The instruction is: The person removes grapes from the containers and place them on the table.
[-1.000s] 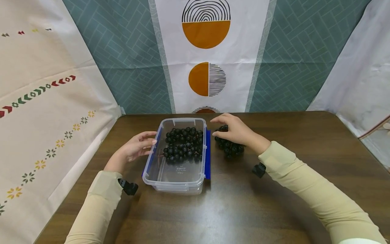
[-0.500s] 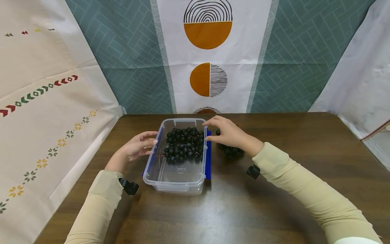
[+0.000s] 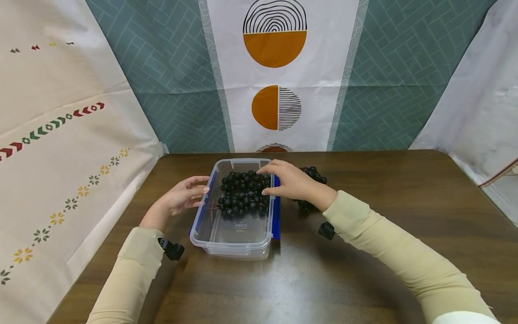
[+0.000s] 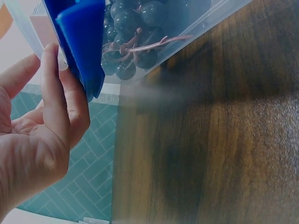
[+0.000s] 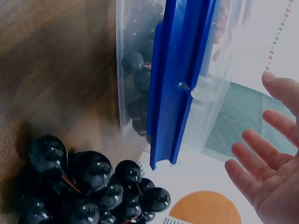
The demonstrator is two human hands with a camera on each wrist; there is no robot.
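A clear plastic food container (image 3: 230, 251) with blue side latches stands on the table, and bunches of dark grapes (image 3: 242, 198) lie inside it. At its left rim my left hand (image 3: 182, 195) rests fingertips against the side, beside the blue latch (image 4: 81, 44) in the left wrist view. My right hand (image 3: 289, 180) hovers above the container's right edge with fingers spread and nothing in them. Just right of the container another dark grape bunch (image 3: 313, 173) lies on the table, partly hidden by that hand; the right wrist view shows these grapes (image 5: 91, 172) close up.
The brown wooden table (image 3: 364, 216) runs back to a teal and white patterned cloth (image 3: 384, 90). A pale embroidered cloth (image 3: 60, 171) hangs along the left side. Another white cloth (image 3: 477, 112) borders the right.
My right hand has moved left from above the loose grape bunch to over the container's right edge, uncovering more of that bunch. My left hand has stayed at the left rim.
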